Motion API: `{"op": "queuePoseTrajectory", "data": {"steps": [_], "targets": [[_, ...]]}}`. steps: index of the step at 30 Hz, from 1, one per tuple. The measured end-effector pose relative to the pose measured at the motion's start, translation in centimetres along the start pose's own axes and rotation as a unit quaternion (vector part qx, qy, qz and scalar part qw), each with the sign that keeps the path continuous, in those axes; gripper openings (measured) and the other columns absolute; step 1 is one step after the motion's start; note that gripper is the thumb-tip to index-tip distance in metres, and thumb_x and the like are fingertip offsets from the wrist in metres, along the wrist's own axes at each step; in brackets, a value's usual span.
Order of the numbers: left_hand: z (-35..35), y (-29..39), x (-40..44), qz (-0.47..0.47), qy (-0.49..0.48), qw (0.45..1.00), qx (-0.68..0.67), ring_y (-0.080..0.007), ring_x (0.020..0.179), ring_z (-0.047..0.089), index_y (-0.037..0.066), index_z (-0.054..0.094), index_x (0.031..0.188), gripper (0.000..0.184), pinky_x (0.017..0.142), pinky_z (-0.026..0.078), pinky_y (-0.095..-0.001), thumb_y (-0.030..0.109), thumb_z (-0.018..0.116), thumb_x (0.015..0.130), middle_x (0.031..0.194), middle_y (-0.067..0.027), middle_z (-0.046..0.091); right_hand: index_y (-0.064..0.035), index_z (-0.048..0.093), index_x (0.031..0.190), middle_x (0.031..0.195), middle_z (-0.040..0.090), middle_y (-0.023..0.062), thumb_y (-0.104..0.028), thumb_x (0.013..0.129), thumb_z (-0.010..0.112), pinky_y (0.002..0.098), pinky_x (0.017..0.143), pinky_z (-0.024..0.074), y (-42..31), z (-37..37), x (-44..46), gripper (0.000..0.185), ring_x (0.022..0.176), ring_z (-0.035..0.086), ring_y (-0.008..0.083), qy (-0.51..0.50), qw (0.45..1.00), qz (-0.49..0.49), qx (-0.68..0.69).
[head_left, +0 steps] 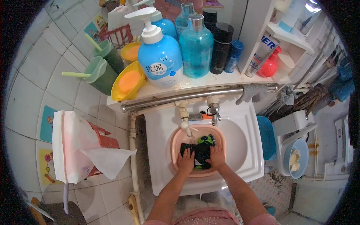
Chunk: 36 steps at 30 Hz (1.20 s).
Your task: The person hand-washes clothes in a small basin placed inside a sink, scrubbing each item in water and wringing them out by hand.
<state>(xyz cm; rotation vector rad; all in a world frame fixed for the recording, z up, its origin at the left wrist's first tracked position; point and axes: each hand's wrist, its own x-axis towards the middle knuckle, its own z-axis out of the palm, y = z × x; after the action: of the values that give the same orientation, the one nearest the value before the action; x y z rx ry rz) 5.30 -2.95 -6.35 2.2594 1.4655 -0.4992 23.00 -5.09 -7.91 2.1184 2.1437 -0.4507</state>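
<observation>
A pink plastic basin [221, 139] sits in the white sink [252, 167]. Inside it lies a wet-looking black cloth item with bright green patches [203, 150], perhaps a garment; its exact kind cannot be made out. My left hand [185, 161] rests on the left part of the dark cloth, fingers stretched out over it. On the right side, my right hand [216, 156] presses on the same cloth with its fingers extended. Above the basin is a white plastic tap [185, 120]; whether water runs from it is hard to see.
Behind the sink, a shelf [195, 83] carries a blue pump bottle [160, 62], a teal bottle [196, 48] and a yellow soap dish [129, 81]. A metal faucet [214, 110] and an orange-handled brush [198, 116] lie behind the basin. Tissues [108, 159] hang at left.
</observation>
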Motion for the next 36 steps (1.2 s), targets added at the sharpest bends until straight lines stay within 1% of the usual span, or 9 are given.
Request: {"op": "queuePoseTrajectory", "data": {"steps": [5, 8, 11, 13, 18, 23, 27, 34, 36], "targets": [[0.7, -0.1, 0.0, 0.003, 0.014, 1.0, -0.012, -0.0238, 0.133, 0.014, 0.012, 0.028, 0.136, 0.046, 0.108, 0.007, -0.0449, 0.011, 0.029, 0.089, 0.144, -0.0099, 0.016, -0.0105, 0.058, 0.107, 0.114, 0.046, 0.0159, -0.018, 0.078, 0.054, 0.04, 0.089, 0.0373, 0.0, -1.3, -0.7, 0.03, 0.114, 0.039, 0.0293, 0.023, 0.999, -0.015, -0.03], [0.6, -0.1, 0.2, -0.001, 0.02, 1.0, -0.016, -0.0253, 0.131, 0.02, 0.008, 0.031, 0.133, 0.046, 0.107, 0.012, -0.044, 0.009, 0.033, 0.088, 0.142, -0.0104, 0.023, -0.0105, 0.062, 0.101, 0.113, 0.049, 0.0158, -0.017, 0.078, 0.054, 0.0391, 0.083, 0.0414, -0.2, -3.6, -1.9, 0.024, 0.106, 0.046, 0.0309, -0.178, 0.982, -0.02, -0.062], [-1.2, -0.3, 0.1, 0.054, 0.252, 0.966, -0.028, -0.0285, 0.13, 0.022, 0.011, 0.036, 0.13, 0.052, 0.106, 0.018, -0.0428, 0.004, 0.044, 0.08, 0.139, -0.0105, 0.028, -0.0073, 0.06, 0.1, 0.111, 0.053, 0.0159, -0.014, 0.079, 0.052, 0.0389, 0.083, 0.0418, -0.1, -3.6, -3.7, 0.024, 0.103, 0.05, 0.0321, -0.014, 0.998, -0.061, 0.011], [-3.2, -0.3, -0.6, 0.091, 0.238, 0.966, -0.036, -0.0289, 0.129, 0.022, 0.014, 0.04, 0.128, 0.052, 0.106, 0.019, -0.0431, 0.002, 0.046, 0.078, 0.139, -0.0099, 0.028, -0.0041, 0.058, 0.097, 0.105, 0.056, 0.0144, -0.007, 0.077, 0.051, 0.0393, 0.082, 0.0434, -0.4, -4.4, -4.9, 0.021, 0.094, 0.054, 0.0322, 0.173, 0.963, -0.12, 0.169], [-3.9, -1.8, -0.5, 0.149, 0.176, 0.969, -0.082, -0.0287, 0.13, 0.02, 0.02, 0.054, 0.114, 0.047, 0.103, 0.022, -0.0446, 0.0, 0.056, 0.071, 0.141, -0.0071, 0.025, -0.0043, 0.059, 0.101, 0.103, 0.057, 0.0167, -0.006, 0.08, 0.048, 0.0393, 0.082, 0.0463, -0.1, -9.0, -6.6, 0.024, 0.089, 0.057, 0.0338, 0.076, 0.955, -0.152, 0.242], [-7.0, -3.5, -1.5, 0.133, 0.05, 0.975, -0.172, -0.0266, 0.108, 0.049, 0.007, 0.056, 0.094, 0.026, 0.091, 0.037, -0.0381, 0.004, 0.065, 0.069, 0.113, -0.0114, 0.052, -0.0025, 0.052, 0.108, 0.094, 0.059, 0.0219, 0.002, 0.076, 0.055, 0.041, 0.075, 0.0466, 0.0, -11.6, -7.3, 0.033, 0.09, 0.056, 0.0382, 0.154, 0.928, -0.066, 0.333], [-5.4, -5.9, -1.8, 0.234, 0.243, 0.853, -0.397, -0.022, 0.084, 0.058, 0.002, 0.058, 0.093, 0.022, 0.07, 0.045, -0.0312, 0.012, 0.066, 0.075, 0.085, -0.0091, 0.06, -0.0044, 0.045, 0.114, 0.098, 0.059, 0.0218, 0.009, 0.078, 0.048, 0.0336, 0.07, 0.048, 0.1, -10.5, -7.1, 0.039, 0.085, 0.06, 0.0352, 0.207, 0.869, -0.004, 0.45], [-7.7, -4.1, -4.5, 0.102, 0.289, 0.805, -0.508, -0.0258, 0.065, 0.06, 0.0, 0.06, 0.093, 0.021, 0.061, 0.047, -0.0357, 0.014, 0.063, 0.078, 0.076, -0.0099, 0.063, -0.0043, 0.054, 0.11, 0.103, 0.057, 0.021, 0.006, 0.079, 0.048, 0.0328, 0.072, 0.0478, 0.5, -10.5, -5.9, 0.033, 0.086, 0.059, 0.0329, 0.114, 0.845, -0.008, 0.522], [-5.9, -3.2, -3.4, 0.001, 0.306, 0.868, -0.391, -0.0291, 0.072, 0.06, -0.001, 0.06, 0.095, 0.022, 0.066, 0.047, -0.0377, 0.016, 0.06, 0.08, 0.079, -0.0127, 0.062, -0.0048, 0.059, 0.105, 0.107, 0.056, 0.018, 0.003, 0.079, 0.049, 0.0342, 0.073, 0.0486, 0.2, -10.2, -4.8, 0.029, 0.084, 0.06, 0.0325, 0.157, 0.909, -0.04, 0.383]]}}
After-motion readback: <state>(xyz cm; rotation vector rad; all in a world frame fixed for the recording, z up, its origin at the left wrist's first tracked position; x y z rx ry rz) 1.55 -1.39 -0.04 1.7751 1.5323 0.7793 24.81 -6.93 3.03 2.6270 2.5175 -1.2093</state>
